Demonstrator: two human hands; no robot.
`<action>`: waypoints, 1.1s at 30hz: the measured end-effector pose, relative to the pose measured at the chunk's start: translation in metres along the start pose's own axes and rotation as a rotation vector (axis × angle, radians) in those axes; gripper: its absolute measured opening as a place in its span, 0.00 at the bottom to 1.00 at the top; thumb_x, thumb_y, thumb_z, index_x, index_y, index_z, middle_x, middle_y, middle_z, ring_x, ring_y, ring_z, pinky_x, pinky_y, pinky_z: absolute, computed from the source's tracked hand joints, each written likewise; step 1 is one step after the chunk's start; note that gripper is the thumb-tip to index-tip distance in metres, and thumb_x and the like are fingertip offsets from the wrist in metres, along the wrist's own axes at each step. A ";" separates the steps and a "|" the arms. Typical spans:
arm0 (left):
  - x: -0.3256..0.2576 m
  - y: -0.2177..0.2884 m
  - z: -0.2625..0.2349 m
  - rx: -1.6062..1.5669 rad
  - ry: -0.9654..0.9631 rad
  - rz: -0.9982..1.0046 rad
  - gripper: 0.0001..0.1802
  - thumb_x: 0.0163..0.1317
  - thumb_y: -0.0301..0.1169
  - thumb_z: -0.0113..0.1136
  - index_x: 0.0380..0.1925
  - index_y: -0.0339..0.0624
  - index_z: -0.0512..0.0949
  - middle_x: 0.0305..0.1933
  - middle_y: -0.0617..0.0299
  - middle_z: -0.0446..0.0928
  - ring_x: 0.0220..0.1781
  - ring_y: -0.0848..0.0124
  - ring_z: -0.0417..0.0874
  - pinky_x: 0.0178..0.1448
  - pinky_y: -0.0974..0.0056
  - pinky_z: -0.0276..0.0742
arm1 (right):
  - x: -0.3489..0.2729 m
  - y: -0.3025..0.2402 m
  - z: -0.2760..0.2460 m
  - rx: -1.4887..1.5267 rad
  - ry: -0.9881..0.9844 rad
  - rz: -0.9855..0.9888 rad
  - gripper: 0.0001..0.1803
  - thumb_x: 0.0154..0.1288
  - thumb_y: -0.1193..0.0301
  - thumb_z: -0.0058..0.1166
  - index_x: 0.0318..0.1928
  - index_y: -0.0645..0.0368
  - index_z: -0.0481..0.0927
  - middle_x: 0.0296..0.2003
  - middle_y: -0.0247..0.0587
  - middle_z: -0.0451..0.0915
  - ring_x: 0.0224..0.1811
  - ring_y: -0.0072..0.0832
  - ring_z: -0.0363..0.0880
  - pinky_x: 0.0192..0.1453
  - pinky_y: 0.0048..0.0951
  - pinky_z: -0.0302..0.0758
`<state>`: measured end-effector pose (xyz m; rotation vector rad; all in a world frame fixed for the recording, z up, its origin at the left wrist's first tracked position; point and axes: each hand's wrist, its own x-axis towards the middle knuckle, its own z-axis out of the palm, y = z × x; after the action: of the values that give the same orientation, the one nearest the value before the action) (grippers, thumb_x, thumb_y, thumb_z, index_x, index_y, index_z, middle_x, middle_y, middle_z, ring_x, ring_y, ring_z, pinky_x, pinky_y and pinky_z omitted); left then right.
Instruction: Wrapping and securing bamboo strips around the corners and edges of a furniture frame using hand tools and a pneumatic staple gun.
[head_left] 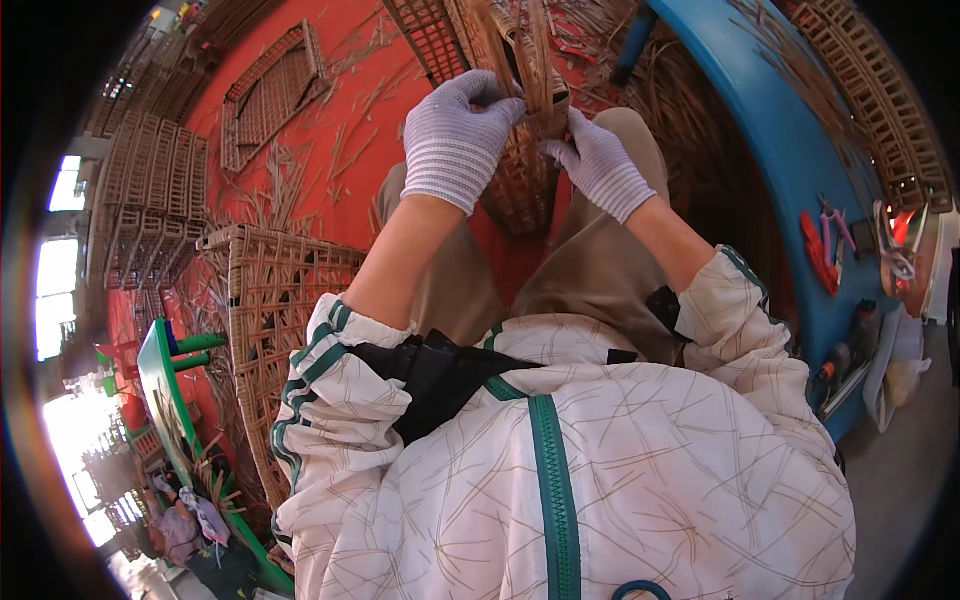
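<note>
nearest, on the near side of the woven basket (525, 185), is the person's white jacket (680, 450), patterned with thin brown lines and fitted with a green zip (556, 490). brown trousers (590, 265) show just beyond it; the woven basket is between the knees, with long brown strips (540, 60) rising from its top.

the left hand (460, 138), in a pale lilac knit glove with white stripes toward the cuff, is at the left of the basket's top, its thumb and bent fingers closed on the woven edge. the right hand (600, 165), gloved alike, is at the basket's right side, fingers partly bent and thumb reaching across toward it; how firmly it grips i cannot tell.

to the near left of the basket a large lattice frame (295, 290) stands on the red floor (355, 110). right of the basket is a blue table (790, 130), bearing red-handled pliers (820, 255), pink-handled pliers (838, 228) and a clear plastic bag (905, 365); any marking on these is too small to read. another long woven basket lies at the table's far right.

farther off, left of the basket, a flat lattice panel (272, 98) lies among loose straw. a green table (165, 390) stands well to the left, and beyond are stacked woven racks (150, 190) near bright windows (57, 295).
</note>
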<state>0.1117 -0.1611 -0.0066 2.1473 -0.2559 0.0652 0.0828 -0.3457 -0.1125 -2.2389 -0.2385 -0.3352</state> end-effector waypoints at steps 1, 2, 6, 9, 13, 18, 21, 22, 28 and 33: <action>0.001 0.003 0.002 0.059 0.013 0.001 0.14 0.54 0.39 0.71 0.37 0.43 0.86 0.30 0.55 0.84 0.32 0.62 0.85 0.43 0.61 0.79 | -0.001 0.000 -0.003 -0.039 0.019 -0.016 0.26 0.67 0.70 0.61 0.62 0.60 0.70 0.40 0.51 0.83 0.37 0.40 0.84 0.43 0.36 0.80; 0.003 0.004 0.005 0.061 0.010 0.007 0.14 0.54 0.39 0.71 0.37 0.43 0.86 0.30 0.55 0.84 0.32 0.62 0.85 0.43 0.61 0.79 | -0.003 0.000 -0.006 -0.039 0.026 -0.015 0.26 0.67 0.70 0.61 0.62 0.60 0.70 0.40 0.51 0.83 0.37 0.40 0.84 0.43 0.36 0.80; 0.008 0.000 0.009 0.014 0.014 0.029 0.15 0.54 0.39 0.73 0.34 0.40 0.86 0.30 0.56 0.84 0.31 0.64 0.84 0.43 0.61 0.79 | -0.020 -0.009 -0.022 0.008 0.176 0.066 0.23 0.66 0.72 0.63 0.60 0.59 0.74 0.41 0.45 0.85 0.38 0.32 0.85 0.44 0.29 0.81; 0.014 0.000 0.005 -0.031 -0.038 -0.027 0.16 0.54 0.40 0.74 0.34 0.40 0.86 0.28 0.58 0.83 0.30 0.67 0.83 0.42 0.62 0.79 | -0.030 -0.016 -0.031 0.103 0.235 0.094 0.19 0.66 0.75 0.62 0.56 0.60 0.78 0.42 0.42 0.85 0.40 0.27 0.85 0.46 0.26 0.81; 0.031 -0.011 0.003 -0.136 -0.127 -0.170 0.18 0.55 0.43 0.74 0.37 0.40 0.87 0.28 0.63 0.83 0.28 0.75 0.81 0.38 0.65 0.80 | -0.043 -0.022 -0.031 0.221 0.256 0.047 0.14 0.66 0.70 0.63 0.51 0.57 0.81 0.39 0.43 0.85 0.38 0.31 0.85 0.44 0.28 0.80; 0.040 -0.003 -0.007 -0.109 -0.202 -0.196 0.21 0.55 0.43 0.75 0.40 0.37 0.87 0.28 0.64 0.83 0.27 0.78 0.80 0.36 0.68 0.79 | -0.053 -0.025 -0.031 0.211 0.251 0.015 0.13 0.66 0.72 0.62 0.51 0.57 0.81 0.40 0.45 0.84 0.38 0.34 0.85 0.44 0.29 0.80; 0.041 0.006 -0.009 -0.053 -0.263 -0.240 0.20 0.55 0.42 0.75 0.39 0.37 0.87 0.27 0.64 0.83 0.26 0.78 0.79 0.34 0.69 0.79 | -0.055 -0.032 -0.030 0.199 0.218 -0.011 0.13 0.66 0.72 0.61 0.51 0.56 0.80 0.40 0.46 0.84 0.38 0.36 0.85 0.44 0.30 0.80; 0.042 0.008 -0.010 -0.035 -0.285 -0.248 0.19 0.56 0.42 0.75 0.38 0.38 0.87 0.27 0.65 0.83 0.25 0.79 0.79 0.32 0.69 0.78 | -0.055 -0.035 -0.029 0.196 0.183 -0.014 0.14 0.66 0.72 0.61 0.52 0.56 0.80 0.40 0.46 0.84 0.38 0.36 0.85 0.44 0.31 0.80; 0.046 0.002 -0.009 -0.159 -0.341 -0.264 0.14 0.59 0.38 0.73 0.36 0.39 0.87 0.26 0.66 0.83 0.23 0.79 0.78 0.29 0.69 0.78 | -0.045 -0.060 -0.023 0.228 0.285 -0.120 0.18 0.67 0.71 0.60 0.57 0.53 0.77 0.40 0.44 0.83 0.37 0.41 0.84 0.41 0.35 0.81; 0.043 -0.005 -0.005 -0.294 -0.282 -0.292 0.14 0.59 0.38 0.72 0.37 0.39 0.87 0.27 0.65 0.83 0.23 0.79 0.77 0.30 0.69 0.77 | -0.028 -0.067 -0.019 -0.126 0.248 -0.211 0.20 0.67 0.71 0.58 0.60 0.49 0.76 0.36 0.41 0.81 0.35 0.39 0.83 0.38 0.35 0.80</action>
<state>0.1555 -0.1611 -0.0021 1.8743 -0.1026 -0.4210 0.0348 -0.3198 -0.0614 -2.2725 -0.3289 -0.7537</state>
